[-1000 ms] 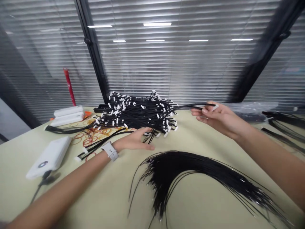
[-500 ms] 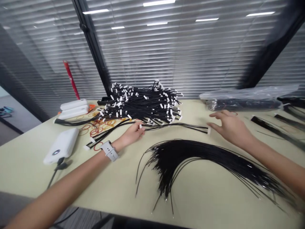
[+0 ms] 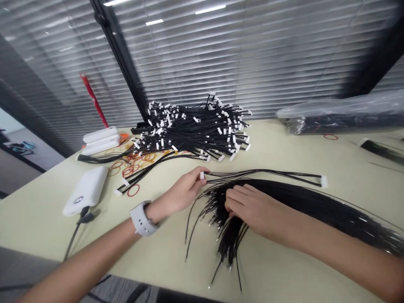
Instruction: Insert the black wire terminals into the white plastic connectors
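My left hand (image 3: 186, 190) pinches the white connector at the near end of a black wire harness (image 3: 261, 171). The harness stretches to the right, ending in another white connector (image 3: 323, 181). My right hand (image 3: 244, 202) rests on a thick bundle of loose black wires (image 3: 284, 193), its fingers curled at the bundle's left end. Whether it has hold of one wire there is hidden by the fingers. The bundle's metal-tipped ends (image 3: 227, 252) fan out toward the table's front. Behind the hands lies a large heap of black cables (image 3: 192, 130) with white connectors.
Left of the hands are a white power bank (image 3: 90, 187) with a cable plugged in, scattered rubber bands (image 3: 129, 170), and stacked white boxes (image 3: 101, 139). A plastic-wrapped cable roll (image 3: 344, 120) sits at the back right. Window blinds (image 3: 252, 54) rise behind the table (image 3: 176, 265).
My right hand has moved from beside the harness's right connector down and left onto the wire bundle. My left hand still holds the harness, now slightly closer and further right in view.
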The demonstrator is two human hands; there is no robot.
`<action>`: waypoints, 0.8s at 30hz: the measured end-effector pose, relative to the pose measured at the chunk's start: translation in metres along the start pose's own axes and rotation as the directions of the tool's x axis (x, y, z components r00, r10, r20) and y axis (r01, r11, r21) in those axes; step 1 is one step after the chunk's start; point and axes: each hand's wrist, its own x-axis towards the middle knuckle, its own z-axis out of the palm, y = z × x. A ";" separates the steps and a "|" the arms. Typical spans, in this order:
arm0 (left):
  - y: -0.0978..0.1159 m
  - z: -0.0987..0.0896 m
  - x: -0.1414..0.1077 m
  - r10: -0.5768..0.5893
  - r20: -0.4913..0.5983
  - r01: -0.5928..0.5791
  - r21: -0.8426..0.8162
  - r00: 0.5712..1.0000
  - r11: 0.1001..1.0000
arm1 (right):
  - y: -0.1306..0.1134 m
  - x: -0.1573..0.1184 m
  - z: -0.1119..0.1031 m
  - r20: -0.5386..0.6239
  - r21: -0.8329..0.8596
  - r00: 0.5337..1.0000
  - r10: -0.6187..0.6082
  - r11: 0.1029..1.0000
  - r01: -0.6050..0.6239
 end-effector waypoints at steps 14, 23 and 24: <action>-0.009 0.012 -0.003 0.038 -0.074 -0.046 -0.099 0.997 0.994 | 0.010 0.004 -0.009 -0.031 0.478 0.944 0.330 0.834 -0.276; -0.009 0.017 -0.003 0.013 -0.052 -0.021 -0.169 0.999 0.985 | 0.009 0.012 -0.011 0.168 0.634 0.798 0.578 0.557 -0.537; -0.008 0.017 -0.003 0.008 -0.059 -0.017 -0.156 0.998 0.988 | 0.007 0.011 -0.010 0.137 0.627 0.786 0.603 0.561 -0.540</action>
